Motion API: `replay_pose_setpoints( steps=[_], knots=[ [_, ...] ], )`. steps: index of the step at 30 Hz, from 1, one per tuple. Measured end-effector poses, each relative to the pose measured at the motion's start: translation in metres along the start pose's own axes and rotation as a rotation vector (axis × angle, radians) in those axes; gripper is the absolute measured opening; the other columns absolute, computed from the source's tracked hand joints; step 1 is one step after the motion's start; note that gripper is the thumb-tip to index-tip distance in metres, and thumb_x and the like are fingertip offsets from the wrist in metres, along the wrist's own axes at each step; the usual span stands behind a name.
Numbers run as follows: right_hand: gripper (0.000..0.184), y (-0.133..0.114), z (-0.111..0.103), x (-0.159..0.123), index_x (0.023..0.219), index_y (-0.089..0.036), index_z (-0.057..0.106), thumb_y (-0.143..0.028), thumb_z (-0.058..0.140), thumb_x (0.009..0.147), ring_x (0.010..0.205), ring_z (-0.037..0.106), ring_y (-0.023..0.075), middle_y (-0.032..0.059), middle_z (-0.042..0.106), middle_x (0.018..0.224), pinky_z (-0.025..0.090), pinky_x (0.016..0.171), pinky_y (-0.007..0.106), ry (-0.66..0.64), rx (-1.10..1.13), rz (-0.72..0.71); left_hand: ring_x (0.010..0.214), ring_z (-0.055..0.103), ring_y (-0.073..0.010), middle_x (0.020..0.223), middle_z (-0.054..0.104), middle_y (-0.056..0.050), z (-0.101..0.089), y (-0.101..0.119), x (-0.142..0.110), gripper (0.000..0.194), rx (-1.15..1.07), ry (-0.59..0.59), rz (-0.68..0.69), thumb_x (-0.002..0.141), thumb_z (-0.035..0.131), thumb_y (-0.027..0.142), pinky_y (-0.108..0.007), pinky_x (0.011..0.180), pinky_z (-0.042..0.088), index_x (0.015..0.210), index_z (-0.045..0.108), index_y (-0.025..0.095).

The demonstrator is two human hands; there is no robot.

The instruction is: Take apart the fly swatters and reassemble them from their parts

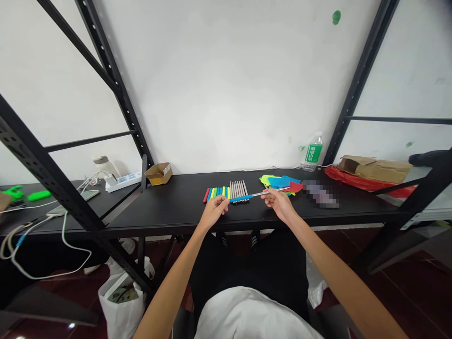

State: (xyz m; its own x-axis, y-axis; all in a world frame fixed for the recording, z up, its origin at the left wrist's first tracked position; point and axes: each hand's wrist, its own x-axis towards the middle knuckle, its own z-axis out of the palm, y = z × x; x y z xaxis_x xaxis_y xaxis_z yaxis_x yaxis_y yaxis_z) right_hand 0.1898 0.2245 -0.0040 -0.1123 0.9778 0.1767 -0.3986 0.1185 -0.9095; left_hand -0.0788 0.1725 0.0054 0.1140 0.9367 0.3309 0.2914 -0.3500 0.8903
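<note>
White shirt closest in, the wearer's own, black trousers beyond it. White wall behind everything; black table across the middle. Far right, a red bag under brown paper. Bottle near the wall, small open box over on the left. Pile of coloured flats just beyond the right hand; the patch to its right is blurred out, can't tell what. Both hands busy above the table's near part: the left hand appears to pinch the blue sleeve end of a stick, thumb against fingers; the right hand has the metal shaft between thumb and fingertips, free end running out past them. Stick lies nearly level between the two, slightly higher at the right. Behind it, a row of metal rods, black at their near ends; left of those, shorter coloured tubes side by side. On handling, my judgement: sleeve and shaft want to stay in one straight line, since a tilt could bind them; right pinch near the sleeve for control, pressure light, any push along the length. Wrists best held clear of the rows, as a brush could set the tubes rolling.
</note>
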Motion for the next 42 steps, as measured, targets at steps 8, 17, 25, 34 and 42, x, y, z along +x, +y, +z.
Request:
replay_pose_setpoints(
  steps=[8, 17, 25, 34, 42],
  knots=[
    [0.028, -0.0002, 0.0000, -0.0006, 0.082, -0.016, 0.075, -0.043, 0.075, 0.074, 0.053, 0.058, 0.0118, 0.0078, 0.075, 0.074, 0.039, 0.048, 0.025, -0.004, 0.002, 0.008, 0.056, 0.051, -0.0110, 0.069, 0.059, 0.000, 0.0011, -0.0007, -0.0003, 0.034, 0.005, 0.007, 0.005, 0.089, 0.056, 0.051, -0.024, 0.056, 0.044, 0.080, 0.060, 0.018],
    [0.030, 0.0003, -0.0005, -0.0002, 0.081, -0.017, 0.074, -0.046, 0.076, 0.073, 0.053, 0.058, 0.0122, 0.0076, 0.075, 0.074, 0.039, 0.047, 0.024, -0.011, -0.014, -0.005, 0.057, 0.051, -0.0110, 0.068, 0.059, 0.000, 0.0014, 0.0009, -0.0011, 0.033, -0.014, 0.008, -0.010, 0.088, 0.058, 0.050, -0.024, 0.056, 0.044, 0.082, 0.062, 0.018],
    [0.030, -0.0016, 0.0014, -0.0015, 0.080, -0.017, 0.075, -0.046, 0.077, 0.072, 0.053, 0.058, 0.0121, 0.0079, 0.075, 0.073, 0.038, 0.047, 0.024, -0.001, -0.016, 0.001, 0.057, 0.051, -0.0116, 0.068, 0.059, 0.000, 0.0010, 0.0000, -0.0005, 0.034, -0.011, -0.001, -0.013, 0.087, 0.059, 0.052, -0.024, 0.056, 0.044, 0.084, 0.063, 0.018],
    [0.031, 0.0004, 0.0001, -0.0005, 0.081, -0.017, 0.075, -0.046, 0.077, 0.072, 0.054, 0.058, 0.0118, 0.0078, 0.075, 0.074, 0.039, 0.048, 0.024, -0.016, -0.017, -0.006, 0.058, 0.052, -0.0113, 0.068, 0.059, 0.000, 0.0012, 0.0043, -0.0018, 0.031, -0.031, -0.004, -0.024, 0.085, 0.063, 0.048, -0.024, 0.056, 0.044, 0.085, 0.064, 0.018],
    [0.031, -0.0010, 0.0010, -0.0012, 0.081, -0.017, 0.075, -0.046, 0.077, 0.072, 0.054, 0.058, 0.0113, 0.0077, 0.074, 0.073, 0.039, 0.048, 0.024, -0.014, -0.013, -0.005, 0.060, 0.055, -0.0124, 0.070, 0.061, -0.001, 0.0012, 0.0031, -0.0015, 0.031, -0.026, -0.003, -0.022, 0.084, 0.064, 0.049, -0.025, 0.056, 0.045, 0.087, 0.065, 0.018]
  ],
)
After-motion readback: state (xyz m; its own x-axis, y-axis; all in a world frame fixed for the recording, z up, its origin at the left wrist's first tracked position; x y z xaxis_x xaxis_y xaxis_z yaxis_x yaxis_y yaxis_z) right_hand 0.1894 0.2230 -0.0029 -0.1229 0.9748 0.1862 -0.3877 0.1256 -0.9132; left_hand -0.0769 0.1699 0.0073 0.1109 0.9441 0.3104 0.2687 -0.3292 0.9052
